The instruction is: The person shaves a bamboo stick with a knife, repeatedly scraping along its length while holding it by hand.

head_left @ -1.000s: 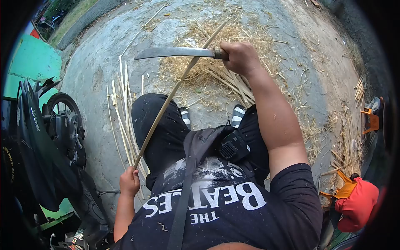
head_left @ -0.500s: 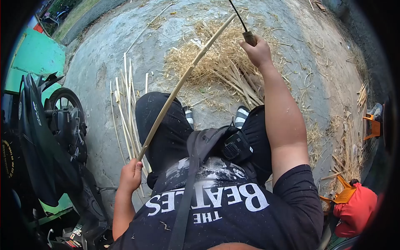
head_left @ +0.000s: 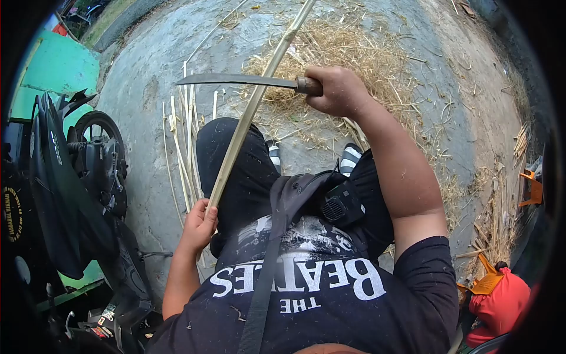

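Observation:
A long pale strip, likely bamboo (head_left: 243, 127), slants from lower left to the top edge, crossing over my left thigh. My left hand (head_left: 199, 225) is closed round its lower end. My right hand (head_left: 337, 91) grips the wooden handle of a long curved knife (head_left: 236, 79), whose blade points left and lies across the upper part of the strip. Whether the edge touches the strip cannot be told. Several pale strips (head_left: 191, 147) lie on the ground left of my left leg. A heap of thin shavings (head_left: 348, 53) lies beyond the knife.
A black motorbike (head_left: 71, 194) stands at the left beside a green panel (head_left: 59, 68). At the right are more strips and shavings (head_left: 495, 218), orange plastic pieces (head_left: 488, 277) and a red cloth-like item (head_left: 507, 301). Grey concrete (head_left: 144, 141) surrounds my feet.
Half a second ago the blade pointed up and away; now it lies across the strip again. My left hand has risen slightly, and the strip reaches farther towards the top edge.

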Action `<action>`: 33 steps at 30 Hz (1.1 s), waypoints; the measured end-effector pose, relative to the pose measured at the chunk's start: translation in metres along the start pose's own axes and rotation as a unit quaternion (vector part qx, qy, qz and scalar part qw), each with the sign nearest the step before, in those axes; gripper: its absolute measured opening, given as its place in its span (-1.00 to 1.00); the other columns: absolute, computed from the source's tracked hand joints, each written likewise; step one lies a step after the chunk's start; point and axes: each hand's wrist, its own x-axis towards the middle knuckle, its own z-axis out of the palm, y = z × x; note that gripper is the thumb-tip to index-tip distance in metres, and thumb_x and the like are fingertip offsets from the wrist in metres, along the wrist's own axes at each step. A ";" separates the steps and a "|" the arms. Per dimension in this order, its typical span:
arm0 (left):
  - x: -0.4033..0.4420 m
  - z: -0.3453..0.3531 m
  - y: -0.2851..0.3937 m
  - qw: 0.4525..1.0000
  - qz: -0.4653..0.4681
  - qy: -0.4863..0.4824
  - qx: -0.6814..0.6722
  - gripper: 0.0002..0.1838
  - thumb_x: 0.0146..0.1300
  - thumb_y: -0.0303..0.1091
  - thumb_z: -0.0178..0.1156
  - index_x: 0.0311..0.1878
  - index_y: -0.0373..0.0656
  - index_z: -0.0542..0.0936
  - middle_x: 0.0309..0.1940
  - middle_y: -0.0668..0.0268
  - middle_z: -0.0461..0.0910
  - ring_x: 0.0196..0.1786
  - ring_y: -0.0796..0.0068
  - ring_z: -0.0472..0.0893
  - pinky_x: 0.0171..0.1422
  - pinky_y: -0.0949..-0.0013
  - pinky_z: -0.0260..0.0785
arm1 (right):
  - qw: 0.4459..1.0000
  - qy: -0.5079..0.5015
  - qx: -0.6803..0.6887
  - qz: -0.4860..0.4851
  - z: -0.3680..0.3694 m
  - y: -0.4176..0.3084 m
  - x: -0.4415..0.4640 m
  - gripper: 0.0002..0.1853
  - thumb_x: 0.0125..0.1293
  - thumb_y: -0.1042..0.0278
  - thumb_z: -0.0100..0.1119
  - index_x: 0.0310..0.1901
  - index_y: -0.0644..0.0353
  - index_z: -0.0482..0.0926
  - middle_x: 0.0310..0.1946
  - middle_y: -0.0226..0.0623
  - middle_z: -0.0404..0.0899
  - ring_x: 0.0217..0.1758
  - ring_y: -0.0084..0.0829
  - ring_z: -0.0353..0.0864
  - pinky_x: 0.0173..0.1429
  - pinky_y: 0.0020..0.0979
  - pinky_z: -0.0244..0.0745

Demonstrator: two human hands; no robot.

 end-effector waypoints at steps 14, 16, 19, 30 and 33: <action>0.001 0.013 0.017 0.904 0.118 0.131 0.390 -0.48 0.55 0.16 0.12 -0.14 -0.22 0.55 -0.45 -0.11 0.65 -0.32 -0.32 0.67 -0.27 -0.19 0.46 | 0.986 -0.103 -0.107 -0.080 0.033 -0.034 0.001 -0.77 0.19 0.14 0.37 -0.18 -0.02 0.61 -0.34 -0.20 0.75 -0.17 -0.08 0.79 -0.10 -0.03 0.65; 0.004 0.010 0.013 0.911 0.121 0.120 0.376 -0.48 0.56 0.16 0.11 -0.16 -0.21 0.52 -0.46 -0.13 0.64 -0.32 -0.33 0.67 -0.28 -0.21 0.45 | 0.990 -0.058 -0.089 -0.091 0.044 -0.029 -0.003 -0.79 0.14 0.17 0.37 -0.24 -0.02 0.58 -0.43 -0.21 0.70 -0.25 -0.04 0.76 -0.17 -0.01 0.62; 0.009 0.012 0.006 0.918 0.128 0.120 0.356 -0.48 0.56 0.16 0.10 -0.18 -0.21 0.50 -0.48 -0.15 0.63 -0.33 -0.36 0.65 -0.30 -0.23 0.43 | 0.994 -0.049 -0.063 -0.073 0.062 -0.020 0.000 -0.81 0.14 0.19 0.38 -0.29 0.00 0.57 -0.46 -0.22 0.69 -0.29 -0.04 0.75 -0.21 0.00 0.61; 0.007 0.012 0.000 0.912 0.134 0.118 0.368 -0.47 0.58 0.16 0.08 -0.23 -0.21 0.43 -0.52 -0.18 0.59 -0.35 -0.40 0.62 -0.34 -0.24 0.41 | 0.995 0.011 -0.051 -0.089 0.069 -0.019 0.006 -0.84 0.21 0.20 0.32 -0.33 0.06 0.58 -0.48 -0.12 0.66 -0.34 0.06 0.72 -0.20 0.05 0.60; 0.017 0.015 0.004 0.911 0.140 0.132 0.364 -0.46 0.58 0.17 0.07 -0.23 -0.21 0.43 -0.52 -0.19 0.59 -0.35 -0.41 0.62 -0.35 -0.24 0.41 | 0.994 0.025 -0.061 -0.088 0.066 -0.016 0.011 -0.84 0.19 0.21 0.33 -0.33 0.05 0.57 -0.49 -0.13 0.66 -0.34 0.04 0.72 -0.20 0.04 0.60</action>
